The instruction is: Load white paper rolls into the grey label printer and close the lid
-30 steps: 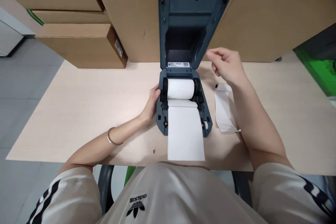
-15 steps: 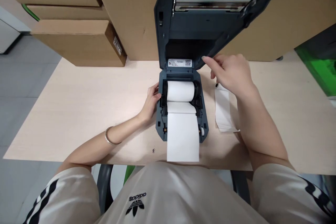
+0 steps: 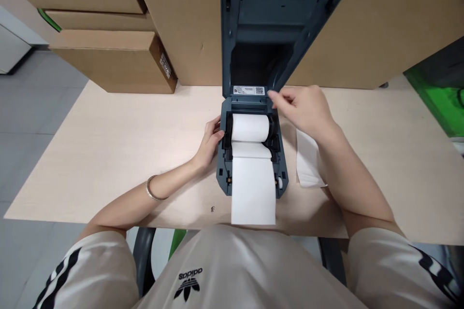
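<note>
A dark blue-grey label printer (image 3: pixel 221 174) stands on the table with its lid (image 3: pixel 266 12) raised. Inside sits a white label roll (image 3: pixel 250 127), and its paper strip (image 3: pixel 253 193) runs out over the front edge. My left hand (image 3: pixel 209 142) grips the printer's left side, thumb on the top rim and fingers along the wall. My right hand (image 3: pixel 302 108) is at the lid's hinge on the right, fingers curled and thumb tip close to the index finger. Whatever lies between those fingertips, if anything, is hidden.
A crumpled white paper piece (image 3: pixel 308 161) lies right of the printer, partly under my right forearm. A flat cardboard box (image 3: pixel 108 65) stands at the back left. Large cartons (image 3: pixel 192 34) line the table's (image 3: pixel 90 154) back edge, behind the lid.
The lid has tipped farther back, away from me. My right hand has moved left and slightly nearer me, to the hinge. My left hand stays on the printer's side.
</note>
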Demonstrator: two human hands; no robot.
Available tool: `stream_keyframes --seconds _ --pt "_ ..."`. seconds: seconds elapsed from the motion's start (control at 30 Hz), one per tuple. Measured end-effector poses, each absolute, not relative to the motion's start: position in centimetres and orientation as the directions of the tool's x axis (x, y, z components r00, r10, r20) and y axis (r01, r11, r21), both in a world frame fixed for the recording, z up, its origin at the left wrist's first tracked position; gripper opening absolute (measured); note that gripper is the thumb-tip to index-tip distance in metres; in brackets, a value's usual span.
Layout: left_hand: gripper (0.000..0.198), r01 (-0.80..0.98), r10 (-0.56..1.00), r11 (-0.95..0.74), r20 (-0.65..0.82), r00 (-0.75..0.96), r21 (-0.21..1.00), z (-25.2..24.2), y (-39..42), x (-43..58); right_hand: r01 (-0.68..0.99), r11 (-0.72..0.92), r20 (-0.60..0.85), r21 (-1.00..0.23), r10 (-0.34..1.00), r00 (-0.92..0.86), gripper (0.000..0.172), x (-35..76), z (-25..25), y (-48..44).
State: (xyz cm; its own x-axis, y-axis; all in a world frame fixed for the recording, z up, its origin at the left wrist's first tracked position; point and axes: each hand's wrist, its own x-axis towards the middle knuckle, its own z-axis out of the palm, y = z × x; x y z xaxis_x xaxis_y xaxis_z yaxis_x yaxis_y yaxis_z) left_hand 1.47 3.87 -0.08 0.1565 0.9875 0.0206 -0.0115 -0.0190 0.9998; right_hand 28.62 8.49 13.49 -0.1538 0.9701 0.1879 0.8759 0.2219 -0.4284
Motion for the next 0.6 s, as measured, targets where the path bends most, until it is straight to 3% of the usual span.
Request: stream_keyframes --seconds 0.1,0.2,0.27,0.37,0.6 --pt "0.066 -0.041 0.985 -0.008 0.015 0.174 0.999 0.1 3.6 1.5 0.854 0.447 0.215 -0.265 0.891 -0.400 0.031 27.4 13.3 7.2" --pt "0.070 -0.067 0.981 0.019 -0.006 0.196 0.998 0.5 3.2 1.6 0.802 0.591 0.153 -0.081 0.803 -0.576 0.047 26.4 12.6 6.4" --pt "0.074 -0.063 0.980 0.030 -0.017 0.199 0.998 0.9 3.0 1.7 0.794 0.608 0.094 -0.015 0.791 -0.604 0.062 26.1 12.0 6.2" --pt "0.079 -0.029 0.978 0.026 -0.020 0.207 0.999 1.5 2.9 1.7 0.798 0.603 0.022 -0.001 0.798 -0.603 0.075 26.1 11.3 6.5" --pt "0.083 0.008 0.979 0.025 -0.026 0.200 1.000 2.3 3.0 1.8 0.765 0.641 0.087 -0.066 0.767 -0.636 0.060 26.4 11.3 7.4"
